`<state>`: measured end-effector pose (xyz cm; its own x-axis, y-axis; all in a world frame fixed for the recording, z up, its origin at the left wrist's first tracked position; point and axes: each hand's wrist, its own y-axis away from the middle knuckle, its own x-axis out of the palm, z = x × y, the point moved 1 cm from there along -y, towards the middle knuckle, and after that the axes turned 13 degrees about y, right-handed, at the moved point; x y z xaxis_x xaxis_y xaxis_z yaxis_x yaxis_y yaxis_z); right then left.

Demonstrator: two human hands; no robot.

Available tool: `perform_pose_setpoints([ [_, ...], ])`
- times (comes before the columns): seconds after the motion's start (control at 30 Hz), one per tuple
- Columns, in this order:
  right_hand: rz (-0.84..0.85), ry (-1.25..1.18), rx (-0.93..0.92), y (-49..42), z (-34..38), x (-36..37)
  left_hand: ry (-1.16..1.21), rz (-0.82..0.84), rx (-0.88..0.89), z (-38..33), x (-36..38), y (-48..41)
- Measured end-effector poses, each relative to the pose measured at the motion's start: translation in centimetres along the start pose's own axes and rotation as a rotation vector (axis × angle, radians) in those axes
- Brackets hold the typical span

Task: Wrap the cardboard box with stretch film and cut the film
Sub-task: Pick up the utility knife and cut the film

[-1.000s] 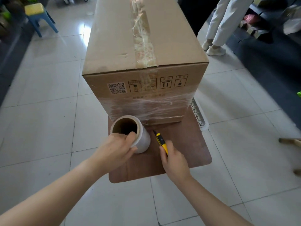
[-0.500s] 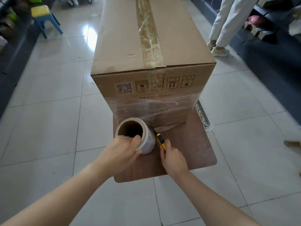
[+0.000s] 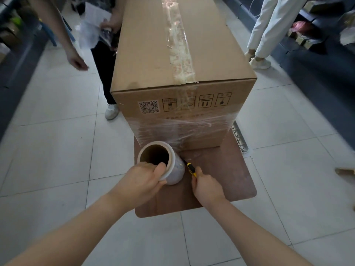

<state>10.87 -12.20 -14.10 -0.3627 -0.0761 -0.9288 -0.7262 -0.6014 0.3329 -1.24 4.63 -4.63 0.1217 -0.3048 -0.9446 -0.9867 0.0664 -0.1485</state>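
Cardboard box [image 3: 172,54] stands on a brown board [image 3: 221,181]. Its flaps are sealed with clear tape [image 3: 180,45] along the top seam, so its contents are hidden. Stretch film [image 3: 184,125] bands the lower part of its near face. Above the film, that face carries a QR code [image 3: 149,106] and a row of boxed handling pictograms [image 3: 206,100]; the line of print beneath them is too blurred to read. The left hand [image 3: 140,183] grips the film roll [image 3: 173,169] just in front of the box, with the thumb hooked over the rim of its cardboard core. The right hand [image 3: 208,187] is closed round a yellow-and-black knife [image 3: 191,168], whose tip points at the film beside the roll.
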Motion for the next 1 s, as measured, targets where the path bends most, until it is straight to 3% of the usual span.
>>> perform_pose_setpoints([
  [0.17, 0.17, -0.391, 0.049, -0.5, -0.9, -1.9, 0.021, 0.016, 0.015, 0.1, -0.3, 0.2],
  [0.23, 0.143, -0.449, 0.065, 0.0, -1.9, -2.1, 0.011, 0.013, 0.008, 0.2, -0.4, 0.0],
  [0.37, -0.115, -0.289, 0.11, 3.8, -4.2, -1.0, 0.013, 0.003, -0.041, 0.2, -0.3, -0.3],
  [0.47, -0.224, -0.167, 0.042, 6.4, -5.4, -0.1, 0.043, 0.003, -0.042, 0.2, -0.2, -0.1],
  [0.7, -0.387, -0.264, -0.081, 4.7, -1.3, -3.5, 0.022, 0.022, -0.064, -0.2, -0.2, 0.3],
  [1.0, -0.347, -0.152, -0.031, 2.3, 1.1, -2.8, -0.051, 0.069, -0.052, -0.1, -0.8, 0.5],
])
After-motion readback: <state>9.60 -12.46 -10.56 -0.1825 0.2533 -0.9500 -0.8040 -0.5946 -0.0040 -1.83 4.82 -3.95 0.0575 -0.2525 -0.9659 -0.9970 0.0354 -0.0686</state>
